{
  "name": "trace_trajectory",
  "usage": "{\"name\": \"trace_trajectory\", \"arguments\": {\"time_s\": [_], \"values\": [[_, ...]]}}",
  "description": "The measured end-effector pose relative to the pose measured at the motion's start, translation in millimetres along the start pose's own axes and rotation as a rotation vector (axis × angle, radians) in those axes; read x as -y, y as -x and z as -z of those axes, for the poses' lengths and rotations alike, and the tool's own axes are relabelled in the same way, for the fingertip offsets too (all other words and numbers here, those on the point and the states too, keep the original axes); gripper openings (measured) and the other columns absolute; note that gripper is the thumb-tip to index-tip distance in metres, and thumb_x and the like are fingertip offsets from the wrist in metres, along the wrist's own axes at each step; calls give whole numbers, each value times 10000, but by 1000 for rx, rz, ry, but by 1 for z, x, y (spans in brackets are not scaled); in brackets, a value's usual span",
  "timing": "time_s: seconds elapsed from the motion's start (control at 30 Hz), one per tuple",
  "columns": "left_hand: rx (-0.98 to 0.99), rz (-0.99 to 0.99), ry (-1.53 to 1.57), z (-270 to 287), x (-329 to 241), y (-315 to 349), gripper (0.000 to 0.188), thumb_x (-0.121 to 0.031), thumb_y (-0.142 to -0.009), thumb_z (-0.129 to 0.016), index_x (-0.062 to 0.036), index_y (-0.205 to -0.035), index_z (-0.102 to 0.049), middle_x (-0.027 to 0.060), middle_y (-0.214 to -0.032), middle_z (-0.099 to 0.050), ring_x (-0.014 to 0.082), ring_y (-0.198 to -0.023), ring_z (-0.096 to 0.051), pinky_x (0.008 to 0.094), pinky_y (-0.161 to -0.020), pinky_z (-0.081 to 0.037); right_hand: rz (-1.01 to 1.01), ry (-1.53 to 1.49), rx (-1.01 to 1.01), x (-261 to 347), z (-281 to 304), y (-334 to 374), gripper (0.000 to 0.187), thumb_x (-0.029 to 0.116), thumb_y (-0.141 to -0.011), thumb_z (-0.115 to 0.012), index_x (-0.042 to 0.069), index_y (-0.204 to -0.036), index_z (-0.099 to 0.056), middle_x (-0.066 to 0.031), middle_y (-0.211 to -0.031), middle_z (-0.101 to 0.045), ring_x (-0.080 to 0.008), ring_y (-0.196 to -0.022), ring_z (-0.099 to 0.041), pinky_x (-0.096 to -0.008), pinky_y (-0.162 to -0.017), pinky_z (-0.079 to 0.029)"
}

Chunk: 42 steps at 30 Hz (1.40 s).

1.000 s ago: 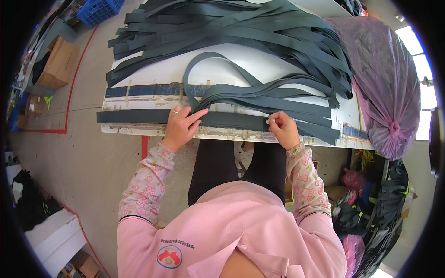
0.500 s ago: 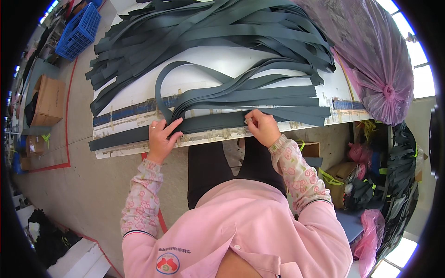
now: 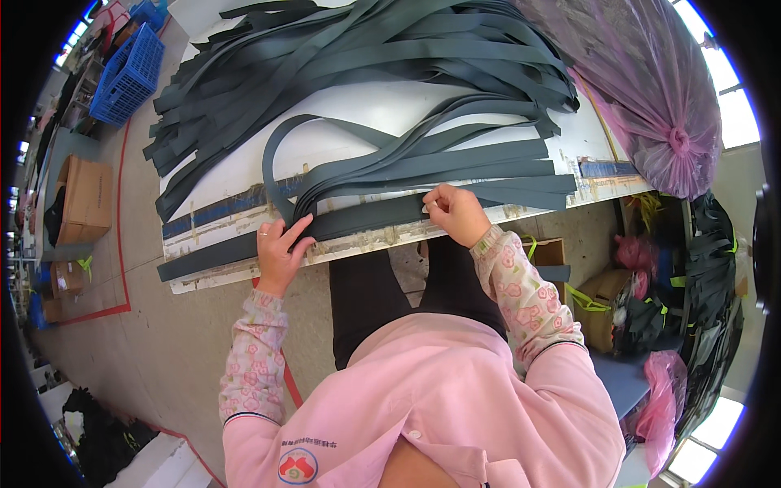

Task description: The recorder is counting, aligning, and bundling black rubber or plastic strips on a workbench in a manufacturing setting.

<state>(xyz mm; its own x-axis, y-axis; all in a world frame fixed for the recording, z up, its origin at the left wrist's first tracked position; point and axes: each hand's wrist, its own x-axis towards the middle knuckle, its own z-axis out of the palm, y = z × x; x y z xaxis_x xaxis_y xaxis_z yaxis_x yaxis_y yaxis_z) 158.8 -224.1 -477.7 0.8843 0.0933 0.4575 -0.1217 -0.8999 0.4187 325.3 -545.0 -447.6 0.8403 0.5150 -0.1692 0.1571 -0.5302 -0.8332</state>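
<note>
A dark grey-green flat strap lies along the near edge of the white table, running left and right. My left hand rests on it with fingers spread, index finger and thumb apart, where a bunch of looped straps gathers and bends. Further right, my right hand is closed in a pinch at the strap's right part. Its fingertips cover what lies exactly between them. Beyond the hands, the looped bunch fans out to the right in loose ends.
A large pile of similar straps covers the far side of the white table. A pink plastic sack bulges at the right. Left of the table are a blue crate and a cardboard box with red floor lines nearby.
The view has shifted slightly, so the table's right side sits a little further left and higher. Both hands keep nearly the same places on the strap.
</note>
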Motion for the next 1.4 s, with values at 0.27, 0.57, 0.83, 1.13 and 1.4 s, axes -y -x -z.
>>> {"name": "trace_trajectory", "arguments": {"time_s": [0.27,0.57,0.83,1.13,1.4], "values": [[8,0,-31,8,3,8,366,-113,-807,-755,-149,-1171,-739,81,-793,-446,268,-770,-438,370,-723,-388,273,0,163,42,-76,13,256,120,-840,-592,47,-1073,-670,-132,-698,-659,-273,-662,-672,-386,-648,-531],[13,-14,-20,-2,4,8,345,-93,-853,-702,-177,-1185,-740,66,-799,-434,251,-766,-424,364,-730,-376,336,216,122,80,-121,-46,350,100,-815,-550,9,-1151,-578,-221,-827,-687,-431,-825,-663,-535,-747,-516],[56,-17,-74,1,0,-3,431,-157,-818,-712,-242,-1241,-703,96,-866,-495,300,-800,-484,420,-737,-395,327,-31,1,65,-145,-24,155,138,-870,-635,70,-1009,-633,-154,-675,-635,-342,-633,-654,-427,-598,-514],[32,44,-19,9,1,9,470,-153,-800,-701,-292,-1248,-692,38,-790,-459,250,-758,-477,386,-743,-402,397,179,74,81,-163,-15,119,136,-840,-692,104,-950,-660,-36,-632,-602,-246,-586,-607,-378,-694,-458],[25,47,12,8,0,5,464,-153,-809,-687,-302,-1249,-692,18,-787,-467,237,-757,-481,382,-736,-394,375,258,34,82,-168,-16,113,150,-837,-697,120,-939,-657,-26,-643,-610,-233,-603,-610,-375,-713,-419]]}}
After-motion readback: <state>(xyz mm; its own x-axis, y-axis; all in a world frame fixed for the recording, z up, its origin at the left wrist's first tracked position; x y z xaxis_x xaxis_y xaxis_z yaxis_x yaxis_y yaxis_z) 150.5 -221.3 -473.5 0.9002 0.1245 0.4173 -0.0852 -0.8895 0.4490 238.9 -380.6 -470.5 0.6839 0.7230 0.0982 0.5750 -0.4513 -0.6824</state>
